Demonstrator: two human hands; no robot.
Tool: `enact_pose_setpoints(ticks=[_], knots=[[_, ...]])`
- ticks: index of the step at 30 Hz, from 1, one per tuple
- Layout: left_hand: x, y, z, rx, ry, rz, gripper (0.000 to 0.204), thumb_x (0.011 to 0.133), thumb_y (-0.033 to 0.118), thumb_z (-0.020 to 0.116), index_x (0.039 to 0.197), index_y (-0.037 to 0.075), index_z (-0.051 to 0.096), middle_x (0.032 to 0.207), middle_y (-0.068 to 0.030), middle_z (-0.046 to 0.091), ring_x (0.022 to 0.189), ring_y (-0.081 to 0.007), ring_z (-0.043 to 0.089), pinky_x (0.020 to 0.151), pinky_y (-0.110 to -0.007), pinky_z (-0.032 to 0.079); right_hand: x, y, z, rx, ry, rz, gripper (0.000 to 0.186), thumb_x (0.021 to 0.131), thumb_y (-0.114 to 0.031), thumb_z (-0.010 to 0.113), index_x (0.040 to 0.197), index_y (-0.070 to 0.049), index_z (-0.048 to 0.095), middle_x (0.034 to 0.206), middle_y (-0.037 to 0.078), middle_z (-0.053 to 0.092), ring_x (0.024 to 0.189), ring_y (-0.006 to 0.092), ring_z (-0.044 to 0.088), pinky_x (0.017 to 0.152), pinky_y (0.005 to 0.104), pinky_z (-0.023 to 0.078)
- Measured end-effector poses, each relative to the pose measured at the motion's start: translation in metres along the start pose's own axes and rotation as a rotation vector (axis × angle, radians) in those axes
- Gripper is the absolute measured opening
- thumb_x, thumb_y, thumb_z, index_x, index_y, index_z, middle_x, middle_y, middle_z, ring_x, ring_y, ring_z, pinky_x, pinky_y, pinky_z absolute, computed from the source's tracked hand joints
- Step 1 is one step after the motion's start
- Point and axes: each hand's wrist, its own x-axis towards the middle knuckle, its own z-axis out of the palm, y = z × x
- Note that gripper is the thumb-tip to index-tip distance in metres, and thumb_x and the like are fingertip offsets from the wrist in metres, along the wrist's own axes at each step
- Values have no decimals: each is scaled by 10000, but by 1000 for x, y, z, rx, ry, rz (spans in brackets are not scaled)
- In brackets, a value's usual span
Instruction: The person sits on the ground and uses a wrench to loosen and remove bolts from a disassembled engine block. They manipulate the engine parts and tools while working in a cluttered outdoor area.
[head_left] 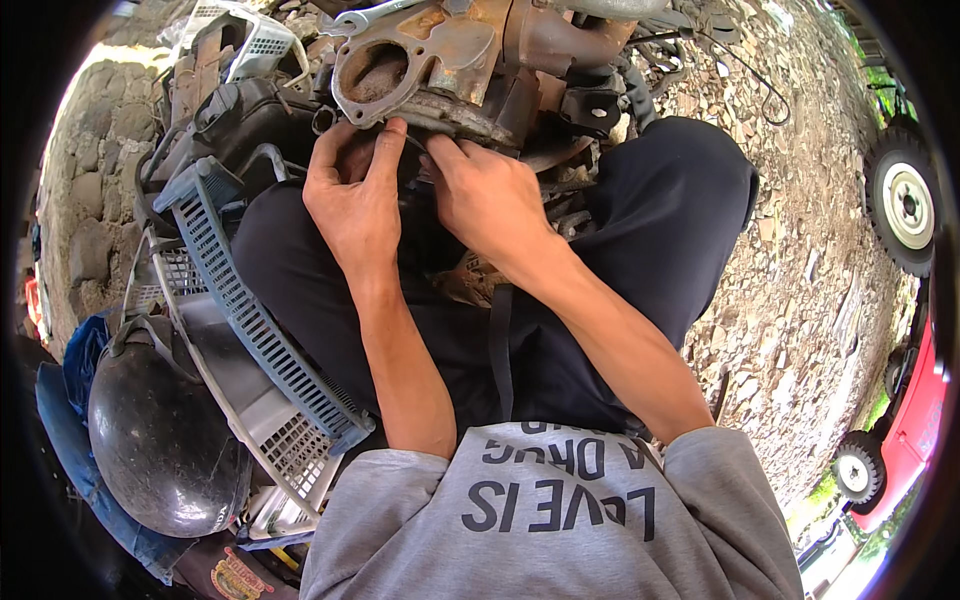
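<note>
Between the person's bent knees, just past the lap, both hands work at the near edge of a rusty metal engine casting (468, 62) with a round flanged opening. The left forearm rises almost straight; the left hand (352, 200) points away from the body, thumb extended with its tip at the flange's edge, index finger bent and set apart from the thumb. The right forearm slants inward from the lower right, and the right hand (490, 195) lies back upward, fingers curled toward the casting's underside, their tips partly hidden. Whether either grip is clamped on something there, I cannot tell. Beyond the opening lies a wrench (372, 17); a blue-gray plastic crate (262, 310) stands beside the left knee.
</note>
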Motion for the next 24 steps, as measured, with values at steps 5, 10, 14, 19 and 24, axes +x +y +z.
enact_pose_setpoints(ticks=[5,10,14,19,24], knots=[[-2,12,-1,166,-28,-56,281,882,88,768,1089,-84,689,938,-90,743,822,-87,650,743,-225,510,17,-18,-51,-145,-133,-18,137,856,-85,630,972,-16,654,808,158,695,696,348,716,603,437,575],[3,-5,-15,162,-85,-36,239,914,64,650,1103,-74,695,934,-89,746,833,-104,657,757,-255,520,31,-67,-81,-303,-254,-96,151,810,-80,650,941,-4,656,799,148,692,659,309,721,550,395,567],[4,-8,-17,156,-125,-47,206,940,38,592,1084,-67,695,964,-75,743,867,-104,657,806,-260,517,10,-90,-97,-330,-329,28,197,874,-118,647,1039,-12,659,804,119,670,634,283,705,542,364,559],[3,0,-7,318,-36,45,210,951,122,659,1060,-54,695,937,-106,738,850,-142,654,804,-306,513,2,-43,-84,-246,-301,99,148,903,-114,626,998,-1,636,808,158,680,691,352,700,597,439,565],[0,1,3,533,-4,186,270,994,205,635,1118,-30,677,966,-128,736,819,-194,649,786,-344,511,-2,-4,-63,-50,-215,117,144,949,-136,612,946,8,620,813,197,681,728,396,690,633,487,548]])
